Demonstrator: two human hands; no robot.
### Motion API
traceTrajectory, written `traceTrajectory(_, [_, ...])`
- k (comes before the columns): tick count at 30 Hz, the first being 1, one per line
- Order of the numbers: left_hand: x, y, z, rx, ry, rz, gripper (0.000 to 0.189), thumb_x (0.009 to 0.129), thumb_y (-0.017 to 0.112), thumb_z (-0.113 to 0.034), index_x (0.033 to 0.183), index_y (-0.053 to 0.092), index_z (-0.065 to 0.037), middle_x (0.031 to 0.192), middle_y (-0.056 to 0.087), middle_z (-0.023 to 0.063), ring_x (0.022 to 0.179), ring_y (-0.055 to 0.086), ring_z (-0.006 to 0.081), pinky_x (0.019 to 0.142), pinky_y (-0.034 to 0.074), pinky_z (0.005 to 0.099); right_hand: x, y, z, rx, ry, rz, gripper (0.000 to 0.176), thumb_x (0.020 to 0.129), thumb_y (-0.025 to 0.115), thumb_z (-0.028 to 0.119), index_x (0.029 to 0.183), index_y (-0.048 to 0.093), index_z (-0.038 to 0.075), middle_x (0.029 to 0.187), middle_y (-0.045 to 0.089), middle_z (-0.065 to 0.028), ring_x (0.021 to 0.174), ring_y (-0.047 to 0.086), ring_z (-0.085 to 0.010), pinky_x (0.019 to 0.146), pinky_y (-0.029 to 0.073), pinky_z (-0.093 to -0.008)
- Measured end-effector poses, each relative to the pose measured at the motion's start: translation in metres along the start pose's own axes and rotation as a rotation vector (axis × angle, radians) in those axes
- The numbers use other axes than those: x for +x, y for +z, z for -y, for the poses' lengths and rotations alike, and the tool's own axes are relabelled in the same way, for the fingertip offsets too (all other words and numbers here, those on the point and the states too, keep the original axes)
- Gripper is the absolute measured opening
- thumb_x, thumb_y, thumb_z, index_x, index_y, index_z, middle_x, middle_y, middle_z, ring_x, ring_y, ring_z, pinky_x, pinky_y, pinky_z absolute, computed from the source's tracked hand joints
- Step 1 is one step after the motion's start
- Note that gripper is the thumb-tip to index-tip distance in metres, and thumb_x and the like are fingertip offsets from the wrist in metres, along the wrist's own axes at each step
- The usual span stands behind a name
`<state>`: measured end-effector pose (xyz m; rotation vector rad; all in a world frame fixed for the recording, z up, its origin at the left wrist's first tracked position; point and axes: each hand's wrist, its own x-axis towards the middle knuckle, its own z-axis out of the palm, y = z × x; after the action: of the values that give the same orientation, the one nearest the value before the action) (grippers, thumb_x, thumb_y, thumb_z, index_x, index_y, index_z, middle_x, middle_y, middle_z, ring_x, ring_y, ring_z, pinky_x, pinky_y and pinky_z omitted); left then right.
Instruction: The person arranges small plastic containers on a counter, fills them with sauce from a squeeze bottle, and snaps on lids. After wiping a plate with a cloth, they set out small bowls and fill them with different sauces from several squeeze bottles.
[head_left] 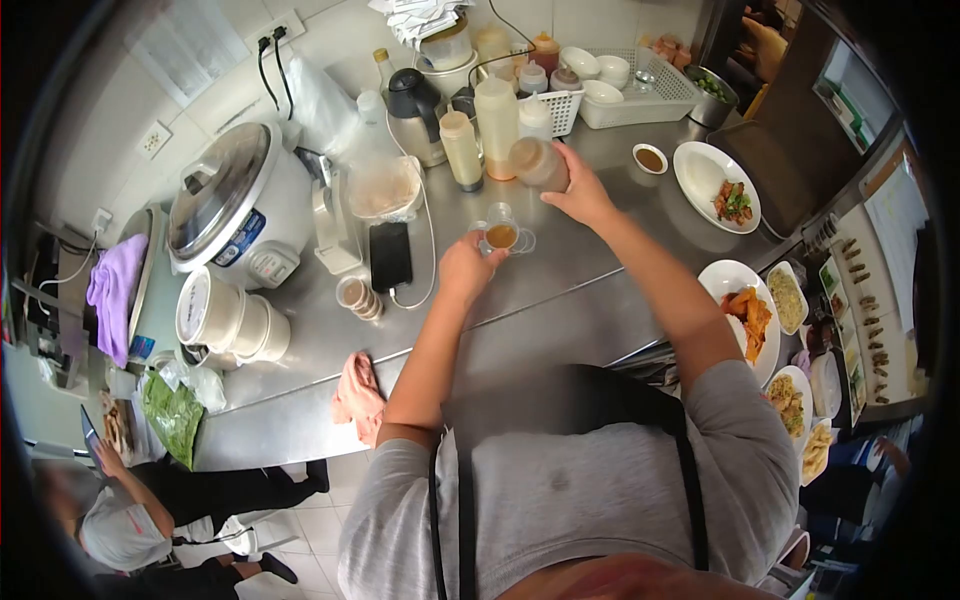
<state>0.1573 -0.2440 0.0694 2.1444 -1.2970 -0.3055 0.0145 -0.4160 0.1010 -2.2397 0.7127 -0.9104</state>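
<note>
My left hand is closed on a small clear cup with brown sauce in it, over the steel counter. Other small clear cups or lids stand right beside it. Fingers wrapped round its side, my right hand holds a squeeze bottle, tilted and blurred, above and to the right of the cup. Behind them stand a tall squeeze bottle and a slimmer one.
A black phone on a white cable and stacked cups lie left of my left hand. A rice cooker is further left. Food plates stand at the right. Another person is at the lower left.
</note>
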Motion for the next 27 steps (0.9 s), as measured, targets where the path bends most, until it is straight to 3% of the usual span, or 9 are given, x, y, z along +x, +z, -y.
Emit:
traceTrajectory(1, [-0.001,-0.002,-0.002,-0.021,-0.006,0.018,0.047,0.067,0.068,-0.035,0.099,0.058,-0.002,0.072,0.061,0.0147,0.07,0.06,0.029,0.063,0.046,0.0361,0.002,0.007,-0.009,0.199,0.024,-0.071,0.076,0.057,0.072,0.014,0.122,0.034,0.008,0.113,0.048,-0.0125,0.11,0.042,-0.0287,0.093,0.032,-0.0396])
traceTrajectory(4, [-0.008,-0.008,-0.008,-0.065,0.003,0.046,0.045,0.067,0.069,-0.034,0.097,0.058,-0.002,0.066,0.059,0.0126,0.062,0.058,0.0257,0.058,0.045,0.0344,0.003,0.025,-0.034,0.313,0.173,-0.248,0.08,0.055,0.074,0.016,0.122,0.031,0.001,0.116,0.045,-0.0174,0.111,0.042,-0.03,0.093,0.033,-0.0388])
traceTrajectory(10, [-0.011,-0.016,-0.016,-0.119,-0.022,0.094,0.044,0.067,0.069,-0.033,0.098,0.058,-0.004,0.066,0.059,0.0117,0.062,0.059,0.0253,0.058,0.045,0.0345,-0.04,0.013,-0.017,-0.206,0.058,-0.489,0.081,0.057,0.074,0.02,0.122,0.031,0.002,0.121,0.038,-0.0172,0.104,0.047,-0.0271,0.087,0.04,-0.0363])
traceTrajectory(12, [-0.006,-0.011,-0.013,-0.202,-0.002,0.156,0.044,0.067,0.069,-0.033,0.098,0.059,-0.005,0.064,0.058,0.0101,0.06,0.057,0.0233,0.057,0.044,0.0333,-0.066,0.011,0.007,0.055,0.115,-0.121,0.073,0.059,0.074,0.021,0.12,0.037,0.003,0.118,0.039,-0.0162,0.101,0.048,-0.0238,0.083,0.042,-0.0346])
traceTrajectory(15, [-0.008,-0.002,-0.017,-0.273,0.073,0.225,0.046,0.066,0.07,-0.033,0.099,0.059,-0.004,0.063,0.056,0.0086,0.058,0.056,0.021,0.055,0.044,0.0323,-0.082,0.023,0.014,0.232,0.052,0.272,0.063,0.063,0.072,0.017,0.116,0.041,0.004,0.112,0.045,-0.0127,0.095,0.051,-0.0197,0.08,0.043,-0.031])
traceTrajectory(19, [-0.011,-0.007,-0.022,-0.335,0.115,0.311,0.043,0.072,0.066,-0.026,0.105,0.054,0.0,0.065,0.053,0.005,0.056,0.049,0.0112,0.05,0.039,0.0272,-0.085,0.031,0.009,0.509,0.1,0.259,0.057,0.068,0.068,0.013,0.117,0.04,0.004,0.102,0.052,-0.0075,0.088,0.053,-0.0141,0.078,0.043,-0.0267])
traceTrajectory(22, [-0.006,-0.011,-0.005,-1.298,-0.265,0.498,0.036,0.081,0.055,-0.023,0.11,0.05,-0.002,0.072,0.058,0.005,0.062,0.056,0.0154,0.055,0.043,0.0269,-0.086,0.032,0.007,0.475,0.079,0.154,0.054,0.069,0.068,0.012,0.115,0.041,0.003,0.099,0.054,-0.006,0.085,0.053,-0.0119,0.075,0.044,-0.0252])
traceTrajectory(25, [-0.015,-0.026,-0.014,-1.645,-0.325,0.443,0.032,0.086,0.046,-0.02,0.114,0.046,-0.002,0.074,0.058,0.0032,0.062,0.054,0.0115,0.055,0.042,0.0238,-0.086,0.031,0.015,0.406,0.105,0.046,0.052,0.068,0.068,0.012,0.113,0.042,0.002,0.098,0.054,-0.0065,0.082,0.054,-0.012,0.07,0.045,-0.0254])
traceTrajectory(27, [-0.016,-0.016,-0.011,-1.55,-0.208,0.36,0.032,0.087,0.047,-0.022,0.112,0.047,-0.002,0.076,0.057,0.0028,0.062,0.052,0.0095,0.055,0.041,0.0227,-0.088,0.032,0.025,0.419,0.096,0.019,0.052,0.068,0.068,0.012,0.112,0.042,0.002,0.097,0.055,-0.0071,0.078,0.054,-0.0121,0.068,0.045,-0.0258])
